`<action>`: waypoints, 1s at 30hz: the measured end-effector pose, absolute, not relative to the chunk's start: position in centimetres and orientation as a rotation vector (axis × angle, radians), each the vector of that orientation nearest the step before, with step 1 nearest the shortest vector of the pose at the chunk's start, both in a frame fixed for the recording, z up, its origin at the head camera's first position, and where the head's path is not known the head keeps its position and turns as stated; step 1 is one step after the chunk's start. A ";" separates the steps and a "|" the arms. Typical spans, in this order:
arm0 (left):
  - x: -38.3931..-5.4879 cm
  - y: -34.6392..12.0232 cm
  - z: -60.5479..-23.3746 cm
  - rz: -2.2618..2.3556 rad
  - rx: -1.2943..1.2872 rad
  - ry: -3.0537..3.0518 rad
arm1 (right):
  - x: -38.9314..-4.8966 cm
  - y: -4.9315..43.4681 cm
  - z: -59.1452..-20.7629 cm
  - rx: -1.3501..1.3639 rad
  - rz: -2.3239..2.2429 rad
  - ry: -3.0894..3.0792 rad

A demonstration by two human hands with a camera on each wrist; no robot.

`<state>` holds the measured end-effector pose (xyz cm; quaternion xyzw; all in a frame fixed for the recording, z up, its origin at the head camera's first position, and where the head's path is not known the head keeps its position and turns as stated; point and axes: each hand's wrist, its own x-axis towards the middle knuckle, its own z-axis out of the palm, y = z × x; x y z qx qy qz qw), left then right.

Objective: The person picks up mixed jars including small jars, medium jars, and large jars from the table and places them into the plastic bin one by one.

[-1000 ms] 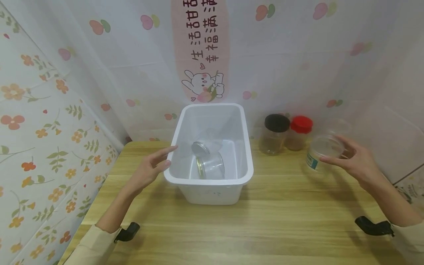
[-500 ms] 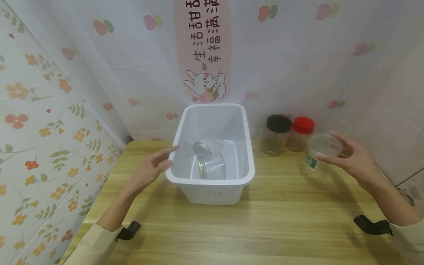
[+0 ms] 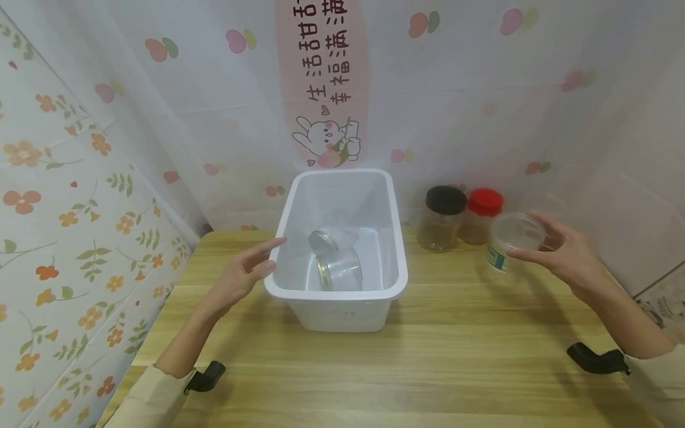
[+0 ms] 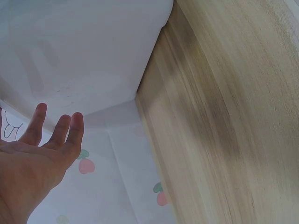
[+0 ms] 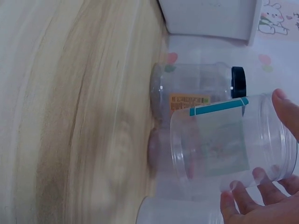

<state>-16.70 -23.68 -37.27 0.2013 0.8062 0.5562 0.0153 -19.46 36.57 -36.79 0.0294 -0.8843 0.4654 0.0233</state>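
Observation:
My right hand [image 3: 567,249] grips a clear plastic jar [image 3: 505,246] near its top, thumb on one side and fingers on the other. The jar has a white and teal label and is raised off the table in the right wrist view [image 5: 215,149]. My left hand [image 3: 243,273] is at the left rim of a white plastic bin [image 3: 334,312], fingers extended; whether they touch is hard to tell. Inside the bin lies a clear jar [image 3: 345,270] with a gold rim, on its side, and a silver-lidded container [image 3: 323,242].
A black-lidded jar [image 3: 441,223] and a red-lidded jar [image 3: 484,205] stand by the back curtain. Another clear jar [image 5: 173,212] is partly behind my right hand. The wooden table [image 3: 428,368] meets curtains at the back and left.
My right hand has carried the clear jar slightly left, towards the bin. My left hand has stayed at the bin's rim. The head view has shifted a little.

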 end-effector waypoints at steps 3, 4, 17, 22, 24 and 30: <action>-16.7 -23.7 -37.3 1.734 0.633 2.502 | -19.5 36.4 -36.7 0.100 1.415 -2.741; -16.7 -23.7 -37.4 1.734 0.634 2.502 | -19.5 36.3 -36.7 0.105 1.413 -2.743; -16.8 -24.0 -37.5 1.723 0.614 2.514 | -20.1 34.7 -36.1 0.183 1.441 -2.700; -16.8 -23.9 -37.5 1.734 0.628 2.500 | -20.3 34.2 -35.7 0.185 1.449 -2.700; -16.9 -24.0 -37.6 1.733 0.634 2.500 | -20.4 34.1 -35.6 0.195 1.461 -2.701; -16.9 -24.0 -37.6 1.733 0.639 2.497 | -20.7 33.7 -35.4 0.228 1.477 -2.701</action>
